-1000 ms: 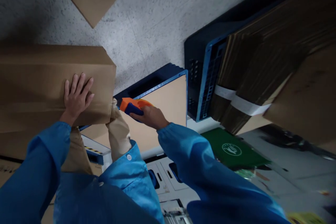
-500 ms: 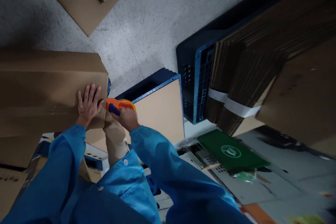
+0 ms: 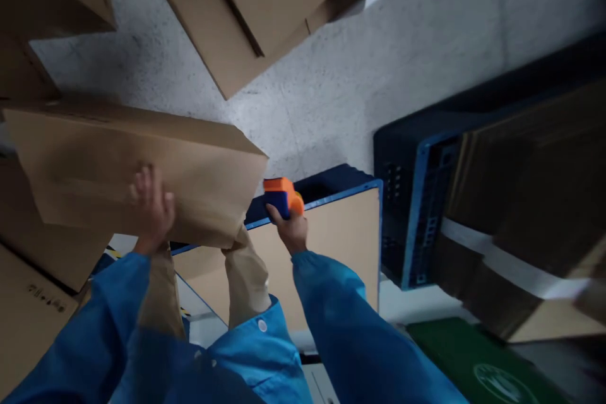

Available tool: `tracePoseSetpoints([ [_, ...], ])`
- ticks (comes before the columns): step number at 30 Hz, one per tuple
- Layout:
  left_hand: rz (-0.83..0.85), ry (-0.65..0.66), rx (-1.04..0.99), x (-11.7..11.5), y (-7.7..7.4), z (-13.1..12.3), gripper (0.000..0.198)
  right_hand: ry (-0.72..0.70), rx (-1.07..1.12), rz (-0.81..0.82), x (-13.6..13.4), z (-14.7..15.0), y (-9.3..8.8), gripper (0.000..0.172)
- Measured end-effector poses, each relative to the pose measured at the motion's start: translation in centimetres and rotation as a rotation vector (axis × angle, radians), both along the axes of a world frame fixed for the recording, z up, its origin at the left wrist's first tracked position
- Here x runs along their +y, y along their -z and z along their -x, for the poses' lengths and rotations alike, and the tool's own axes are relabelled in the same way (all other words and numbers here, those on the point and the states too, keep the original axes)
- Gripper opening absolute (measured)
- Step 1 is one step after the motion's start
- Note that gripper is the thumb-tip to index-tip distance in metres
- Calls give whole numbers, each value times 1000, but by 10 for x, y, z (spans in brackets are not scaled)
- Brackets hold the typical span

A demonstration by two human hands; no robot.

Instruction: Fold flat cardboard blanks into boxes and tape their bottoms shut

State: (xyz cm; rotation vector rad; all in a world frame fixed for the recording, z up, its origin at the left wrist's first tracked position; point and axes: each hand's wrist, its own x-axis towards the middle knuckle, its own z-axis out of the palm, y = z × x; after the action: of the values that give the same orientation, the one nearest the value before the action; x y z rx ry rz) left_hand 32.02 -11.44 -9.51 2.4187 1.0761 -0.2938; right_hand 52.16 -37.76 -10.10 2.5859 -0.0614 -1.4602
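A large brown cardboard box (image 3: 118,170) lies across my legs at the left. My left hand (image 3: 152,208) rests on its near face, fingers pointing up and blurred by motion. My right hand (image 3: 291,227) is closed round the blue handle of an orange tape dispenser (image 3: 281,192), held just off the box's right end, above a blue-edged cart with a tan board top (image 3: 331,246). Both my arms wear blue sleeves.
More cardboard boxes (image 3: 250,6) lie on the grey floor ahead and at the far left. A dark blue pallet (image 3: 416,202) at the right carries strapped bundles of flat cardboard (image 3: 534,214). A green mat (image 3: 492,372) lies at the lower right.
The box has tilted, its right end now lower. The tape dispenser has come away from the box's end to the right. The camera has swung, showing more boxes ahead.
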Motion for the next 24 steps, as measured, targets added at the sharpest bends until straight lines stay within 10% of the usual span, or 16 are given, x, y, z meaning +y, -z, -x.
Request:
tracePoseSetpoints([
  [3,-22,-131,132,56,5,60,74,86,-188,-100,7,4,-40,59],
  [7,147,-152,165,74,11,89,77,121,-213,-303,56,31,-90,64],
  [11,465,-406,-137,83,-32,91,69,-61,104,-584,138,80,-122,57],
  [17,1168,-567,-292,134,-114,136,66,-347,526,-754,228,154,-136,41],
  [24,1194,-447,-116,160,-113,175,49,-330,587,-631,253,185,-129,37],
])
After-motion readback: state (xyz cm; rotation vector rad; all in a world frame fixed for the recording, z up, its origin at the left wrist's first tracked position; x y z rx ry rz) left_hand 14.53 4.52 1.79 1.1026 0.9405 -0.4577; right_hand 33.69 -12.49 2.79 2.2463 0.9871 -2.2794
